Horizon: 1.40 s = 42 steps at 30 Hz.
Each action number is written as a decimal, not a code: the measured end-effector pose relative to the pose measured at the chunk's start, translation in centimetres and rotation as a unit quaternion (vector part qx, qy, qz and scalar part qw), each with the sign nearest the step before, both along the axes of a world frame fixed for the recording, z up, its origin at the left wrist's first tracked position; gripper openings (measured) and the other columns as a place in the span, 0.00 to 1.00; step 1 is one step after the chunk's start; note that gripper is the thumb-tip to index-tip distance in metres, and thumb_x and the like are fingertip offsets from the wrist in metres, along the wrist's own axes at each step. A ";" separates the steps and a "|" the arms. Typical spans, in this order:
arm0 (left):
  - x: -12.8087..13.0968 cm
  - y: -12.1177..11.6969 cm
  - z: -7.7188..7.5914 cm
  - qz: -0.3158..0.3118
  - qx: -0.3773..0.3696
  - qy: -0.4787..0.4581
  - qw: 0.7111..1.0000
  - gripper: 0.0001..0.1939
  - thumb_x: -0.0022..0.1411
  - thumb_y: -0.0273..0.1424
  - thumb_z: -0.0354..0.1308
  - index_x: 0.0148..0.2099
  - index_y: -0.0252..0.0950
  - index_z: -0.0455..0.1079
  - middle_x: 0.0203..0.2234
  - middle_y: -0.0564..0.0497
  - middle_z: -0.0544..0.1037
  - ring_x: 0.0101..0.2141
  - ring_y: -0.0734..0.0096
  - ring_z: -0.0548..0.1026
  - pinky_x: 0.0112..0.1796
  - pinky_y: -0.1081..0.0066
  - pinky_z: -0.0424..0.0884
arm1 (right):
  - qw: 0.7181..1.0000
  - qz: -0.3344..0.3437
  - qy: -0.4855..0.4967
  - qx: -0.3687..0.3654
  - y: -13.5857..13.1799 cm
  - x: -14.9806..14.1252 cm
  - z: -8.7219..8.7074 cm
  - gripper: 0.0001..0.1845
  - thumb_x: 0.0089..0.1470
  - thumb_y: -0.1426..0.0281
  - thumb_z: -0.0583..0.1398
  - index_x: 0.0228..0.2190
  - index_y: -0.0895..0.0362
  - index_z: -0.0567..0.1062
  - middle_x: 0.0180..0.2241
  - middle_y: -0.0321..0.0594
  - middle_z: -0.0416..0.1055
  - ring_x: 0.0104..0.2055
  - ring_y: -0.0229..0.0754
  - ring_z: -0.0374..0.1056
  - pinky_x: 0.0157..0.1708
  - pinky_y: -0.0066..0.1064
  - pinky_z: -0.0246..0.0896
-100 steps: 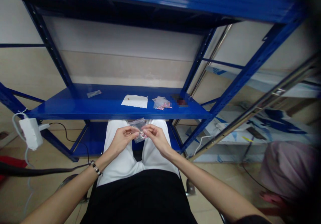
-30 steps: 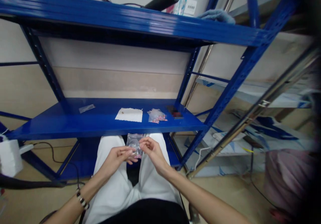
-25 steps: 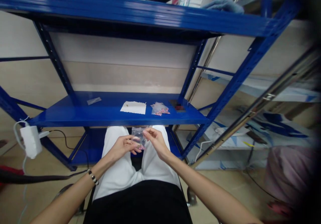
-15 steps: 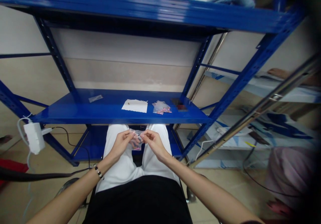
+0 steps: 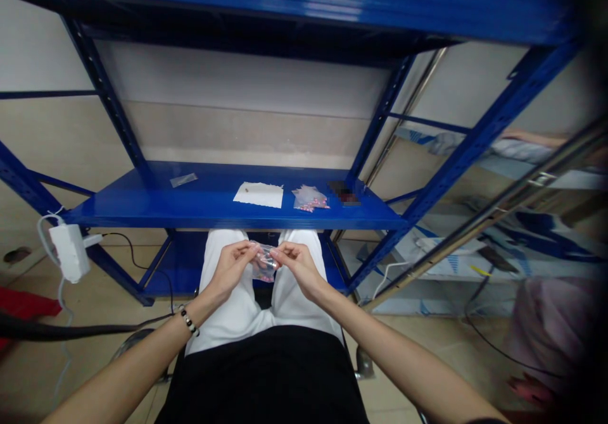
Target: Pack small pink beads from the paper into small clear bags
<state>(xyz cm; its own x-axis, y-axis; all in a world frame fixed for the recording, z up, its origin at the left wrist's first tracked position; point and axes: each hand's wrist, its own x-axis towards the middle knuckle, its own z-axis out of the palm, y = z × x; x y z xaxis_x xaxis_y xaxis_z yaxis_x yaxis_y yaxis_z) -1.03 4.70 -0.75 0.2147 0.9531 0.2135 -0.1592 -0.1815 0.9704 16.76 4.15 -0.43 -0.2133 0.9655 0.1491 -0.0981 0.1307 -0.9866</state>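
Note:
A small clear plastic bag (image 5: 263, 268) with small pink pieces at its bottom hangs above my lap. My left hand (image 5: 237, 262) pinches its upper left edge, and my right hand (image 5: 293, 261) pinches the upper right edge. On the blue shelf (image 5: 209, 209) before me lies a white sheet of paper (image 5: 263, 195) with a tiny brownish item (image 5: 247, 190) on it. Right of the paper sit clear bags (image 5: 310, 198) with pink pieces. An apparently flat clear bag (image 5: 183, 180) lies at the shelf's left.
A dark, partly blurred-out object (image 5: 345, 193) rests at the shelf's right end. A white power strip (image 5: 69, 252) hangs by the left post. At right stand a metal rail (image 5: 456, 234) and lower shelves with wrapped sheets. Part of another person's clothing (image 5: 546, 329) shows at the right edge.
The view has tilted slightly downward, so less of the upper shelf's top shows. Both hands still hold the bag in nearly the same place over my lap.

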 end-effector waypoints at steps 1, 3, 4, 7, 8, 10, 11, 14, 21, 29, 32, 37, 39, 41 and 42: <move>0.1 0.0 0.0 0.005 -0.001 -0.004 1.000 0.15 0.61 0.40 0.61 0.36 0.30 0.74 0.27 0.46 0.80 0.28 0.67 0.77 0.32 0.72 0.71 | 1.000 0.004 0.004 0.000 0.1 0.1 0.0 0.18 0.51 0.56 0.66 0.24 0.58 0.75 0.21 0.38 0.71 0.25 0.39 0.65 0.30 0.30 0.59; 0.2 0.0 0.0 0.017 -0.003 -0.007 1.000 0.14 0.62 0.39 0.61 0.36 0.30 0.74 0.28 0.46 0.80 0.28 0.68 0.76 0.32 0.72 0.70 | 1.000 0.002 0.010 0.002 0.3 0.1 0.1 0.17 0.50 0.57 0.66 0.24 0.58 0.75 0.21 0.38 0.72 0.25 0.39 0.65 0.30 0.31 0.59; 0.2 -0.1 -0.1 0.023 0.000 -0.005 1.000 0.14 0.61 0.39 0.61 0.36 0.30 0.75 0.28 0.46 0.80 0.28 0.69 0.76 0.32 0.73 0.70 | 1.000 -0.004 0.011 0.004 0.3 0.0 0.1 0.17 0.50 0.57 0.66 0.24 0.58 0.74 0.21 0.38 0.71 0.25 0.39 0.65 0.30 0.30 0.59; 0.2 -0.3 0.0 0.027 0.025 0.015 0.999 0.14 0.61 0.39 0.61 0.35 0.30 0.75 0.27 0.47 0.79 0.27 0.70 0.74 0.31 0.73 0.69 | 1.000 -0.016 0.004 0.017 0.0 -0.3 0.2 0.16 0.51 0.58 0.65 0.25 0.57 0.74 0.21 0.35 0.69 0.26 0.37 0.63 0.29 0.29 0.58; 0.1 -0.3 0.0 0.024 0.037 0.023 0.999 0.14 0.61 0.39 0.61 0.34 0.31 0.75 0.26 0.47 0.79 0.27 0.70 0.74 0.31 0.73 0.69 | 1.000 -0.012 -0.001 0.022 -0.2 -0.4 0.2 0.15 0.52 0.58 0.65 0.26 0.57 0.74 0.22 0.35 0.68 0.26 0.37 0.63 0.29 0.29 0.58; 0.1 -0.5 0.2 0.018 0.054 0.035 0.998 0.14 0.62 0.39 0.60 0.34 0.31 0.74 0.26 0.48 0.78 0.27 0.70 0.74 0.31 0.73 0.69 | 0.999 0.006 -0.009 0.030 -0.5 -0.7 0.3 0.15 0.54 0.57 0.63 0.29 0.57 0.74 0.24 0.35 0.68 0.27 0.37 0.63 0.29 0.28 0.58; 0.1 -0.5 0.3 0.016 0.058 0.038 0.997 0.14 0.63 0.39 0.59 0.34 0.31 0.74 0.25 0.48 0.78 0.27 0.70 0.74 0.31 0.73 0.69 | 0.999 0.013 -0.011 0.033 -0.6 -0.7 0.4 0.15 0.55 0.57 0.63 0.30 0.57 0.74 0.24 0.35 0.69 0.27 0.37 0.62 0.29 0.28 0.58; 0.3 -0.5 0.4 0.009 0.055 0.041 0.998 0.14 0.64 0.39 0.58 0.36 0.32 0.73 0.25 0.49 0.78 0.27 0.69 0.75 0.31 0.73 0.69 | 0.999 0.016 -0.009 0.036 -0.7 -0.8 0.4 0.16 0.55 0.56 0.62 0.31 0.58 0.75 0.24 0.36 0.68 0.25 0.36 0.61 0.28 0.28 0.57; 0.3 -0.4 0.3 0.036 0.067 0.072 0.994 0.17 0.64 0.41 0.57 0.34 0.32 0.75 0.25 0.48 0.79 0.28 0.68 0.75 0.32 0.72 0.69 | 1.000 -0.014 -0.012 0.022 -0.2 -0.4 0.1 0.18 0.51 0.55 0.65 0.28 0.58 0.75 0.24 0.37 0.69 0.25 0.36 0.60 0.25 0.27 0.56; 0.0 -0.6 0.7 0.008 0.077 0.086 0.993 0.14 0.65 0.38 0.57 0.33 0.33 0.74 0.24 0.50 0.77 0.27 0.70 0.73 0.31 0.74 0.67 | 0.999 0.020 -0.019 0.035 -0.5 -0.1 0.7 0.15 0.53 0.57 0.64 0.29 0.57 0.75 0.23 0.35 0.68 0.24 0.35 0.61 0.26 0.27 0.56; 0.1 -0.5 0.8 -0.016 0.075 0.081 0.994 0.14 0.64 0.38 0.57 0.31 0.33 0.73 0.25 0.50 0.77 0.27 0.70 0.74 0.32 0.73 0.67 | 0.999 0.036 -0.017 0.034 -0.5 -0.3 0.7 0.16 0.55 0.56 0.63 0.31 0.58 0.74 0.24 0.35 0.69 0.24 0.35 0.62 0.25 0.27 0.57; 0.2 -0.9 0.4 -0.031 0.079 0.105 0.991 0.15 0.64 0.39 0.57 0.30 0.34 0.72 0.22 0.51 0.75 0.27 0.71 0.72 0.31 0.74 0.66 | 0.998 0.044 -0.020 0.025 -0.4 -0.4 0.2 0.17 0.52 0.56 0.65 0.29 0.58 0.73 0.20 0.34 0.68 0.18 0.33 0.59 0.18 0.25 0.52; 0.3 -0.9 0.4 -0.037 0.090 0.121 0.988 0.16 0.65 0.39 0.56 0.30 0.33 0.72 0.21 0.51 0.75 0.26 0.71 0.72 0.32 0.74 0.66 | 0.999 0.048 -0.015 0.019 -0.3 -0.2 0.1 0.18 0.50 0.55 0.66 0.27 0.58 0.72 0.19 0.34 0.69 0.15 0.33 0.59 0.15 0.25 0.52; 0.2 -0.8 0.5 -0.030 0.097 0.127 0.987 0.16 0.65 0.38 0.56 0.30 0.33 0.73 0.22 0.51 0.75 0.27 0.71 0.72 0.33 0.73 0.66 | 0.999 0.052 -0.006 0.013 0.0 0.1 0.1 0.19 0.50 0.55 0.65 0.26 0.59 0.72 0.19 0.35 0.71 0.13 0.34 0.60 0.13 0.25 0.53; 0.2 -0.7 0.6 -0.025 0.098 0.127 0.987 0.15 0.65 0.38 0.56 0.31 0.33 0.74 0.22 0.50 0.75 0.27 0.70 0.72 0.33 0.73 0.66 | 0.998 0.055 -0.006 0.009 0.2 0.4 0.2 0.19 0.51 0.55 0.65 0.26 0.59 0.73 0.21 0.36 0.72 0.13 0.34 0.62 0.13 0.25 0.54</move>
<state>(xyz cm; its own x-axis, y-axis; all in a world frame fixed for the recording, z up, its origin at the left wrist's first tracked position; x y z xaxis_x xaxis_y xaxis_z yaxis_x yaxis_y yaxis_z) -0.80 4.00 -0.18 0.3303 0.8862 0.3250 0.0717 -0.3669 0.9275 17.11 4.36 -0.27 -0.3203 0.9332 0.1626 -0.1013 0.1369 -0.9854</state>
